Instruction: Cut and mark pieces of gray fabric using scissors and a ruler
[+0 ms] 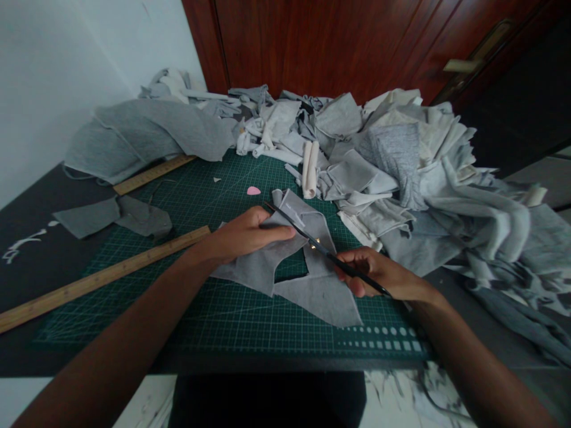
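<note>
A piece of grey fabric (259,270) lies partly lifted over the green cutting mat (214,327), with a gap through which the mat shows. My left hand (250,235) is closed on the fabric at its left side, thumb on top. In my right hand (375,270) is a pair of dark scissors (328,254), gripped by the handles. Their blades point up and left across the fabric, the tips close to my left fingers. Whether the blades are parted is hard to make out. Another grey flap (330,297) of the fabric spreads below the scissors.
A long wooden ruler (107,276) crosses the mat's left side; another ruler (154,173) lies partly under grey cloth (151,134). Heaped fabric scraps (348,172) line the back and right. A pink chalk piece (254,191) and a grey scrap (138,215) lie on the mat.
</note>
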Motion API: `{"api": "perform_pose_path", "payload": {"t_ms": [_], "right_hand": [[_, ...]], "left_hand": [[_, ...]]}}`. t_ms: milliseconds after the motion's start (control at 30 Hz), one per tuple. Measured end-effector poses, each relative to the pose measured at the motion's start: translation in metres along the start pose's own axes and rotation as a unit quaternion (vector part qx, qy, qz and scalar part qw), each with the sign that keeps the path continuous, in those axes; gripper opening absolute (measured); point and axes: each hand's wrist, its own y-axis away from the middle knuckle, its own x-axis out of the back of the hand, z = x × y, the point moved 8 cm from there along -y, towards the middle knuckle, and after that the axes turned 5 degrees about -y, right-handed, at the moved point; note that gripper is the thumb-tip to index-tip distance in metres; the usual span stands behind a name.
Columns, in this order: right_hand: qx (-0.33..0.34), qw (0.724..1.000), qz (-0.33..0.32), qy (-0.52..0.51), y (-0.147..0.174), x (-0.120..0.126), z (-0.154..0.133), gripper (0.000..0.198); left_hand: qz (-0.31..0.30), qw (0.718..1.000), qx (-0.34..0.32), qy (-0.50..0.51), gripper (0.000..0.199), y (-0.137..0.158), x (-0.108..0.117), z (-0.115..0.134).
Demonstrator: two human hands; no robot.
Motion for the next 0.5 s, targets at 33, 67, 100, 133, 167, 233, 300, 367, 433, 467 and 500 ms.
{"api": "perform_pose_path", "payload": {"t_ms": [33,67,100,133,167,233,300,367,433,467,500], "right_hand": [[0.0,1.0,0.0,-0.003,-0.0002,0.0,0.0008,0.046],[0.0,1.0,0.0,-0.008,-0.0004,-0.0001,0.0016,0.045],[0.0,1.0,-0.001,-0.013,-0.0005,-0.0003,0.0023,0.044],[0.0,1.0,-0.002,-0.017,-0.0005,-0.0005,0.003,0.043],[0.002,1.0,-0.003,-0.021,-0.0004,-0.0008,0.0033,0.042],[0.008,1.0,-0.003,-0.03,0.0,-0.0007,0.0032,0.042],[0.007,0.999,-0.003,-0.043,0.0007,-0.0005,0.0039,0.045],[-0.006,0.999,-0.006,-0.052,0.0013,-0.0011,0.006,0.046],[-0.02,0.998,-0.006,-0.052,0.0014,-0.0021,0.0081,0.045],[-0.021,0.999,-0.003,-0.05,0.0011,-0.0022,0.0082,0.044],[-0.015,0.999,0.001,-0.051,0.0008,-0.0019,0.0073,0.043]], "left_hand": [[-0.008,1.0,-0.006,0.01,0.033,0.0003,-0.0015,0.0015],[-0.011,1.0,-0.008,0.018,0.032,0.0004,-0.0021,0.0021],[-0.008,1.0,-0.006,0.021,0.031,0.0005,-0.0018,0.0019],[-0.002,1.0,-0.002,0.022,0.032,0.0003,-0.0009,0.0011],[0.004,1.0,0.002,0.021,0.032,0.0001,-0.0002,0.0001],[-0.001,1.0,0.005,0.02,0.032,-0.0005,-0.0008,-0.0014],[-0.012,1.0,0.003,0.027,0.032,-0.0009,-0.0024,-0.0015],[-0.014,0.999,0.001,0.032,0.032,-0.0006,-0.0026,-0.001],[-0.007,1.0,0.004,0.029,0.033,0.0,-0.0015,-0.0007],[-0.002,1.0,0.005,0.026,0.033,0.0002,-0.0007,-0.0006],[0.006,1.0,0.007,0.024,0.034,0.0001,0.0004,-0.0008]]}}
